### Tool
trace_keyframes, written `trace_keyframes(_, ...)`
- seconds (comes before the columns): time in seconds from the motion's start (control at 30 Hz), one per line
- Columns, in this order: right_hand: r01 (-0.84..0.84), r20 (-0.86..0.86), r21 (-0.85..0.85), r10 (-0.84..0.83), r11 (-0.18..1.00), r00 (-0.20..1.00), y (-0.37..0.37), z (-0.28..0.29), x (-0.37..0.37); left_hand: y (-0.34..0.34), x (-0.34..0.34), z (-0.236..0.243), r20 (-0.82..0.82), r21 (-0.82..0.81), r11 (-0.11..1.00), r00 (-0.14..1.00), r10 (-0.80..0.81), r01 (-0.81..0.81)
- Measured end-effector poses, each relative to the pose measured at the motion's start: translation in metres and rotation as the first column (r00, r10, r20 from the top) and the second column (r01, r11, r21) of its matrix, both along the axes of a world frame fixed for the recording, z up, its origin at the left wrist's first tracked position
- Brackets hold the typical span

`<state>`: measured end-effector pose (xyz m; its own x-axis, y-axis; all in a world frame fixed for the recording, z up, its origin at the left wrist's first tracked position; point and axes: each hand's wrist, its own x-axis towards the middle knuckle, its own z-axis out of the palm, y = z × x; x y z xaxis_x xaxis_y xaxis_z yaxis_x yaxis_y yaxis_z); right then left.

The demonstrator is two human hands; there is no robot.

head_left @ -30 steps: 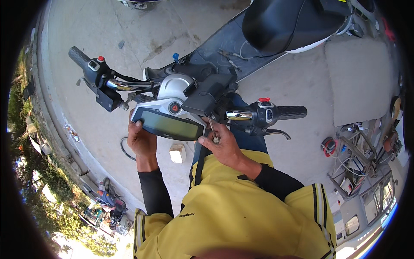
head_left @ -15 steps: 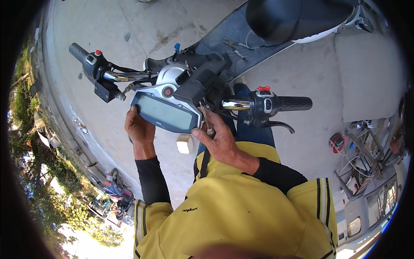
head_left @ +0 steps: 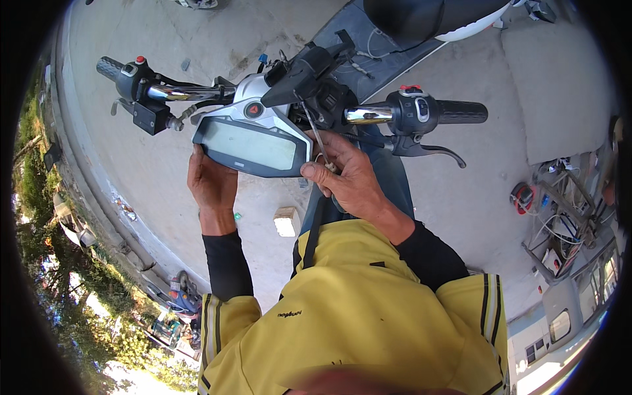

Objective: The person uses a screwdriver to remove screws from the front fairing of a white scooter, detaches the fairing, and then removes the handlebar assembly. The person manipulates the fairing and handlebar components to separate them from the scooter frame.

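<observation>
A scooter's dashboard display (head_left: 250,145), a pale screen in a dark frame with silver trim, sits between my hands. My left hand (head_left: 212,181) grips its lower left corner, with the fingers hidden underneath. At the lower right corner, my right hand (head_left: 359,181) has its thumb on the edge and its fingers behind. A thin metal shaft (head_left: 312,128), seemingly a screwdriver's, slants down to the right hand; its handle end is mostly covered. Above the display is a loose-looking black plastic cover (head_left: 299,79), tilted over the steering column.
The handlebar has a left grip (head_left: 108,68) and a right grip (head_left: 461,112) with a brake lever (head_left: 438,153). Beyond lie the footboard (head_left: 382,66) and black seat (head_left: 408,20). A small pale block (head_left: 286,222) is on the concrete. Metal frames and cables (head_left: 559,224) stand at right.
The display and handlebar now appear higher in view, and the black cover is tilted differently. My right hand has moved up with the display's right corner; both hands keep their hold.
</observation>
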<state>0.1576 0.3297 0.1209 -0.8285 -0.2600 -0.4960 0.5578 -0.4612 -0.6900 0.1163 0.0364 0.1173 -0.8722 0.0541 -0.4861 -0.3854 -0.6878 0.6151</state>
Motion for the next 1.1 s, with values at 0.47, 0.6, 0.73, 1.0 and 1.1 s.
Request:
trace_keyframes(0.47, -0.110, -0.178, 0.412, 0.199, 0.905, 0.964, 0.007, 0.015, -0.006, 0.029, 0.009, 0.001, -0.341, -0.931, 0.278, 0.841, -0.421, -0.239)
trace_keyframes(0.6, -0.179, -0.233, 0.672, 0.435, 0.718, 0.869, 0.059, 0.036, 0.020, 0.027, 0.005, -0.009, -0.315, -0.926, 0.008, 0.764, -0.563, -0.376)
trace_keyframes(0.73, 0.053, -0.415, 0.796, 0.479, 0.603, 0.774, 0.135, 0.065, 0.069, 0.028, 0.004, -0.016, -0.374, -0.806, -0.165, 0.705, -0.603, -0.569)
trace_keyframes(1.0, 0.589, -0.694, 0.713, 0.263, 0.381, 0.670, 0.218, -0.011, 0.013, 0.024, -0.015, -0.039, -0.465, -0.471, -0.378, 0.588, -0.661, -0.797)
trace_keyframes(1.1, 0.641, -0.783, 0.616, 0.266, 0.457, 0.562, 0.216, -0.045, -0.002, 0.026, -0.022, -0.052, -0.559, -0.386, -0.370, 0.533, -0.635, -0.845)
